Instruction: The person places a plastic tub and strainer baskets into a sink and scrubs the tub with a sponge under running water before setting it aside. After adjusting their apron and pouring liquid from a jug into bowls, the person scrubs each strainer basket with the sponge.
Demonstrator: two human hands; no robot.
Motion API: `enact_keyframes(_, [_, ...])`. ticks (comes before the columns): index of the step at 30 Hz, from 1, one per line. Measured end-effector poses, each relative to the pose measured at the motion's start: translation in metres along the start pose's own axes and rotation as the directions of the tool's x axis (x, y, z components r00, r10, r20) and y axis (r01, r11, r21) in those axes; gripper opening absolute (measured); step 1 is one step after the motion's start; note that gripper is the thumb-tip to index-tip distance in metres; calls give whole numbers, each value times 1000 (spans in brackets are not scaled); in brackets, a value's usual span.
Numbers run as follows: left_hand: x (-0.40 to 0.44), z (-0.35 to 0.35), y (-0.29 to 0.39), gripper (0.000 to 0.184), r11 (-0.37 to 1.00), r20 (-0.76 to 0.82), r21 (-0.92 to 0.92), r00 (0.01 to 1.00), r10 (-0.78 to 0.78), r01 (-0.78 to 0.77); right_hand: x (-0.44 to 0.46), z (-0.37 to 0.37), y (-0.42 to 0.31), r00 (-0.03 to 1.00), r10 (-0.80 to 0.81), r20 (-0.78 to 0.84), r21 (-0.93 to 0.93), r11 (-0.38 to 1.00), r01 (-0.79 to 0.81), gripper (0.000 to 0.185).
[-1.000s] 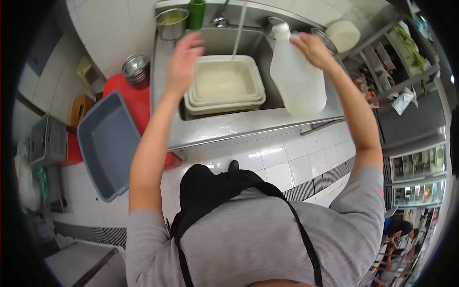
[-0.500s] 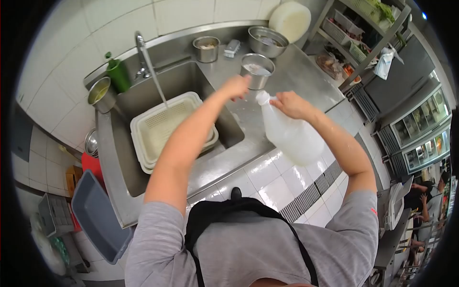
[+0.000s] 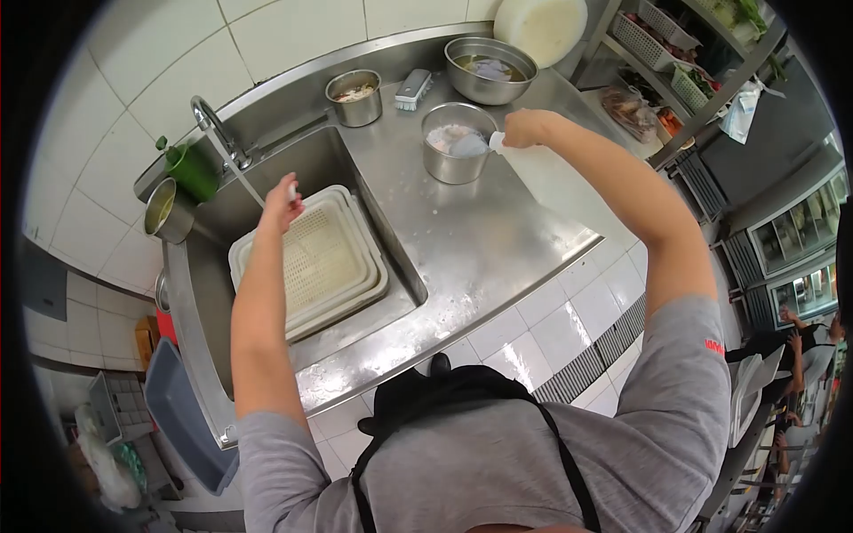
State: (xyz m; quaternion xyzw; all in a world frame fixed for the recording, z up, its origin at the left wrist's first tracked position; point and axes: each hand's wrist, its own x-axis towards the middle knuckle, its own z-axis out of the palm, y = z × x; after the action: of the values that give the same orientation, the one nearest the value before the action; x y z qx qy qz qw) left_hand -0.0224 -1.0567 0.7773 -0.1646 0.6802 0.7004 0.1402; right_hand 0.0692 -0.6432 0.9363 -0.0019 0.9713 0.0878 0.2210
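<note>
Currently the right hand [image 3: 531,128] grips the jug [image 3: 560,185] close to its neck, the fingers clenched around it. The jug is tilted well over above the steel tabletop [image 3: 471,266], its white mouth at the rim of a pot [image 3: 455,169] that holds pale pinkish and bluish contents. Whether any liquid is leaving the mouth, I cannot tell.

The left hand [image 3: 281,210] is over the sink [image 3: 348,147], beside the stream from the tap [image 3: 211,120], with its fingers curled on a small white piece [image 3: 292,192]. Below it, pale baskets [image 3: 324,258] sit nested in the sink.

Behind the pot, near the wall, stand a wide bowl [image 3: 490,87] with liquid and something greyish in it, a brush [image 3: 413,90], and a smaller pot [image 3: 358,110] containing light pieces. A white round slab [image 3: 542,31] leans behind the bowl. At the sink's left end, a green bottle [image 3: 192,173] stands just beside a metal can [image 3: 171,216] with yellowish contents. Lower down, a grey tub [image 3: 185,417] is next to the sink unit.
</note>
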Motion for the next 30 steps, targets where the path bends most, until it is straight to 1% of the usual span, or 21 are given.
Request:
enact_keyframes(3, [0,-16,-12,36,999,23,-36,999,-37,38,21,-2,5,999,-36,13,-67,997,37,36])
enact_keyframes(4, [-3,-16,-21,36,999,15,-34,999,-38,38,27,-4,6,998,-56,25,-97,994,58,36])
enact_keyframes(5, [-7,-15,-32,36,998,43,-15,998,-56,57,31,-5,5,998,-65,24,-93,993,67,36])
enact_keyframes(6, [-12,-15,-42,37,997,69,4,995,-74,74,36,-7,4,997,-61,55,-89,994,66,30])
enact_keyframes(7, [-15,-15,-51,37,997,60,7,996,-72,71,41,-9,3,995,-58,86,-86,994,65,27])
enact_keyframes(9, [-23,-13,-71,34,988,67,-56,988,-137,141,51,-12,4,992,-81,93,-96,991,90,28])
enact_keyframes(10, [-25,-12,-80,34,988,59,-58,989,-138,141,56,-12,5,990,-97,103,-111,988,108,28])
enact_keyframes(11, [-27,-12,-89,32,982,44,-126,989,-138,142,59,-11,6,989,-105,103,-113,987,117,28])
enact_keyframes(12, [-34,-10,-92,29,971,29,-194,990,-137,140,61,-11,6,990,-91,110,-116,988,104,29])
enact_keyframes(14, [-48,-8,-96,27,969,8,-196,988,-151,150,65,-13,8,990,-82,113,-121,988,96,29])
enact_keyframes(16, [-57,-5,-98,27,976,23,-145,987,-161,163,65,-16,8,994,-49,98,-96,994,58,29])
enact_keyframes(18, [-67,0,-98,26,976,5,-150,987,-161,160,68,-16,8,995,-30,96,-101,994,40,29])
enact_keyframes(20, [-73,2,-95,32,984,-19,-135,993,-116,113,71,-19,8,996,-15,89,-104,994,24,29])
enact_keyframes(21, [-74,-1,-93,32,985,-24,-136,993,-112,108,66,-20,7,997,-28,78,-85,996,35,29])
enact_keyframes(23, [-74,-5,-92,46,978,56,-166,991,-121,129,54,-23,8,997,-43,65,-71,996,48,29])
enact_keyframes(24, [-75,-5,-87,46,977,52,-170,992,-118,126,46,-27,9,999,-30,45,-13,999,30,31])
enact_keyframes(25, [-78,-3,-77,51,992,82,-102,994,-67,75,42,-30,10,1000,-15,24,44,999,14,33])
enact_keyframes(26, [-80,1,-68,56,999,114,-35,993,-19,24,41,-29,14,1000,-18,21,40,999,17,33])
enact_keyframes(28, [-84,29,-37,54,997,2,36,998,63,-63,39,-28,23,997,44,-63,249,968,-27,41])
enact_keyframes(29, [-92,46,-16,53,983,38,94,987,156,-159,34,-28,22,997,43,-64,244,969,-26,41])
enact_keyframes(30, [-102,64,6,53,956,78,147,966,246,-255,26,-27,20,990,17,-141,309,951,27,42])
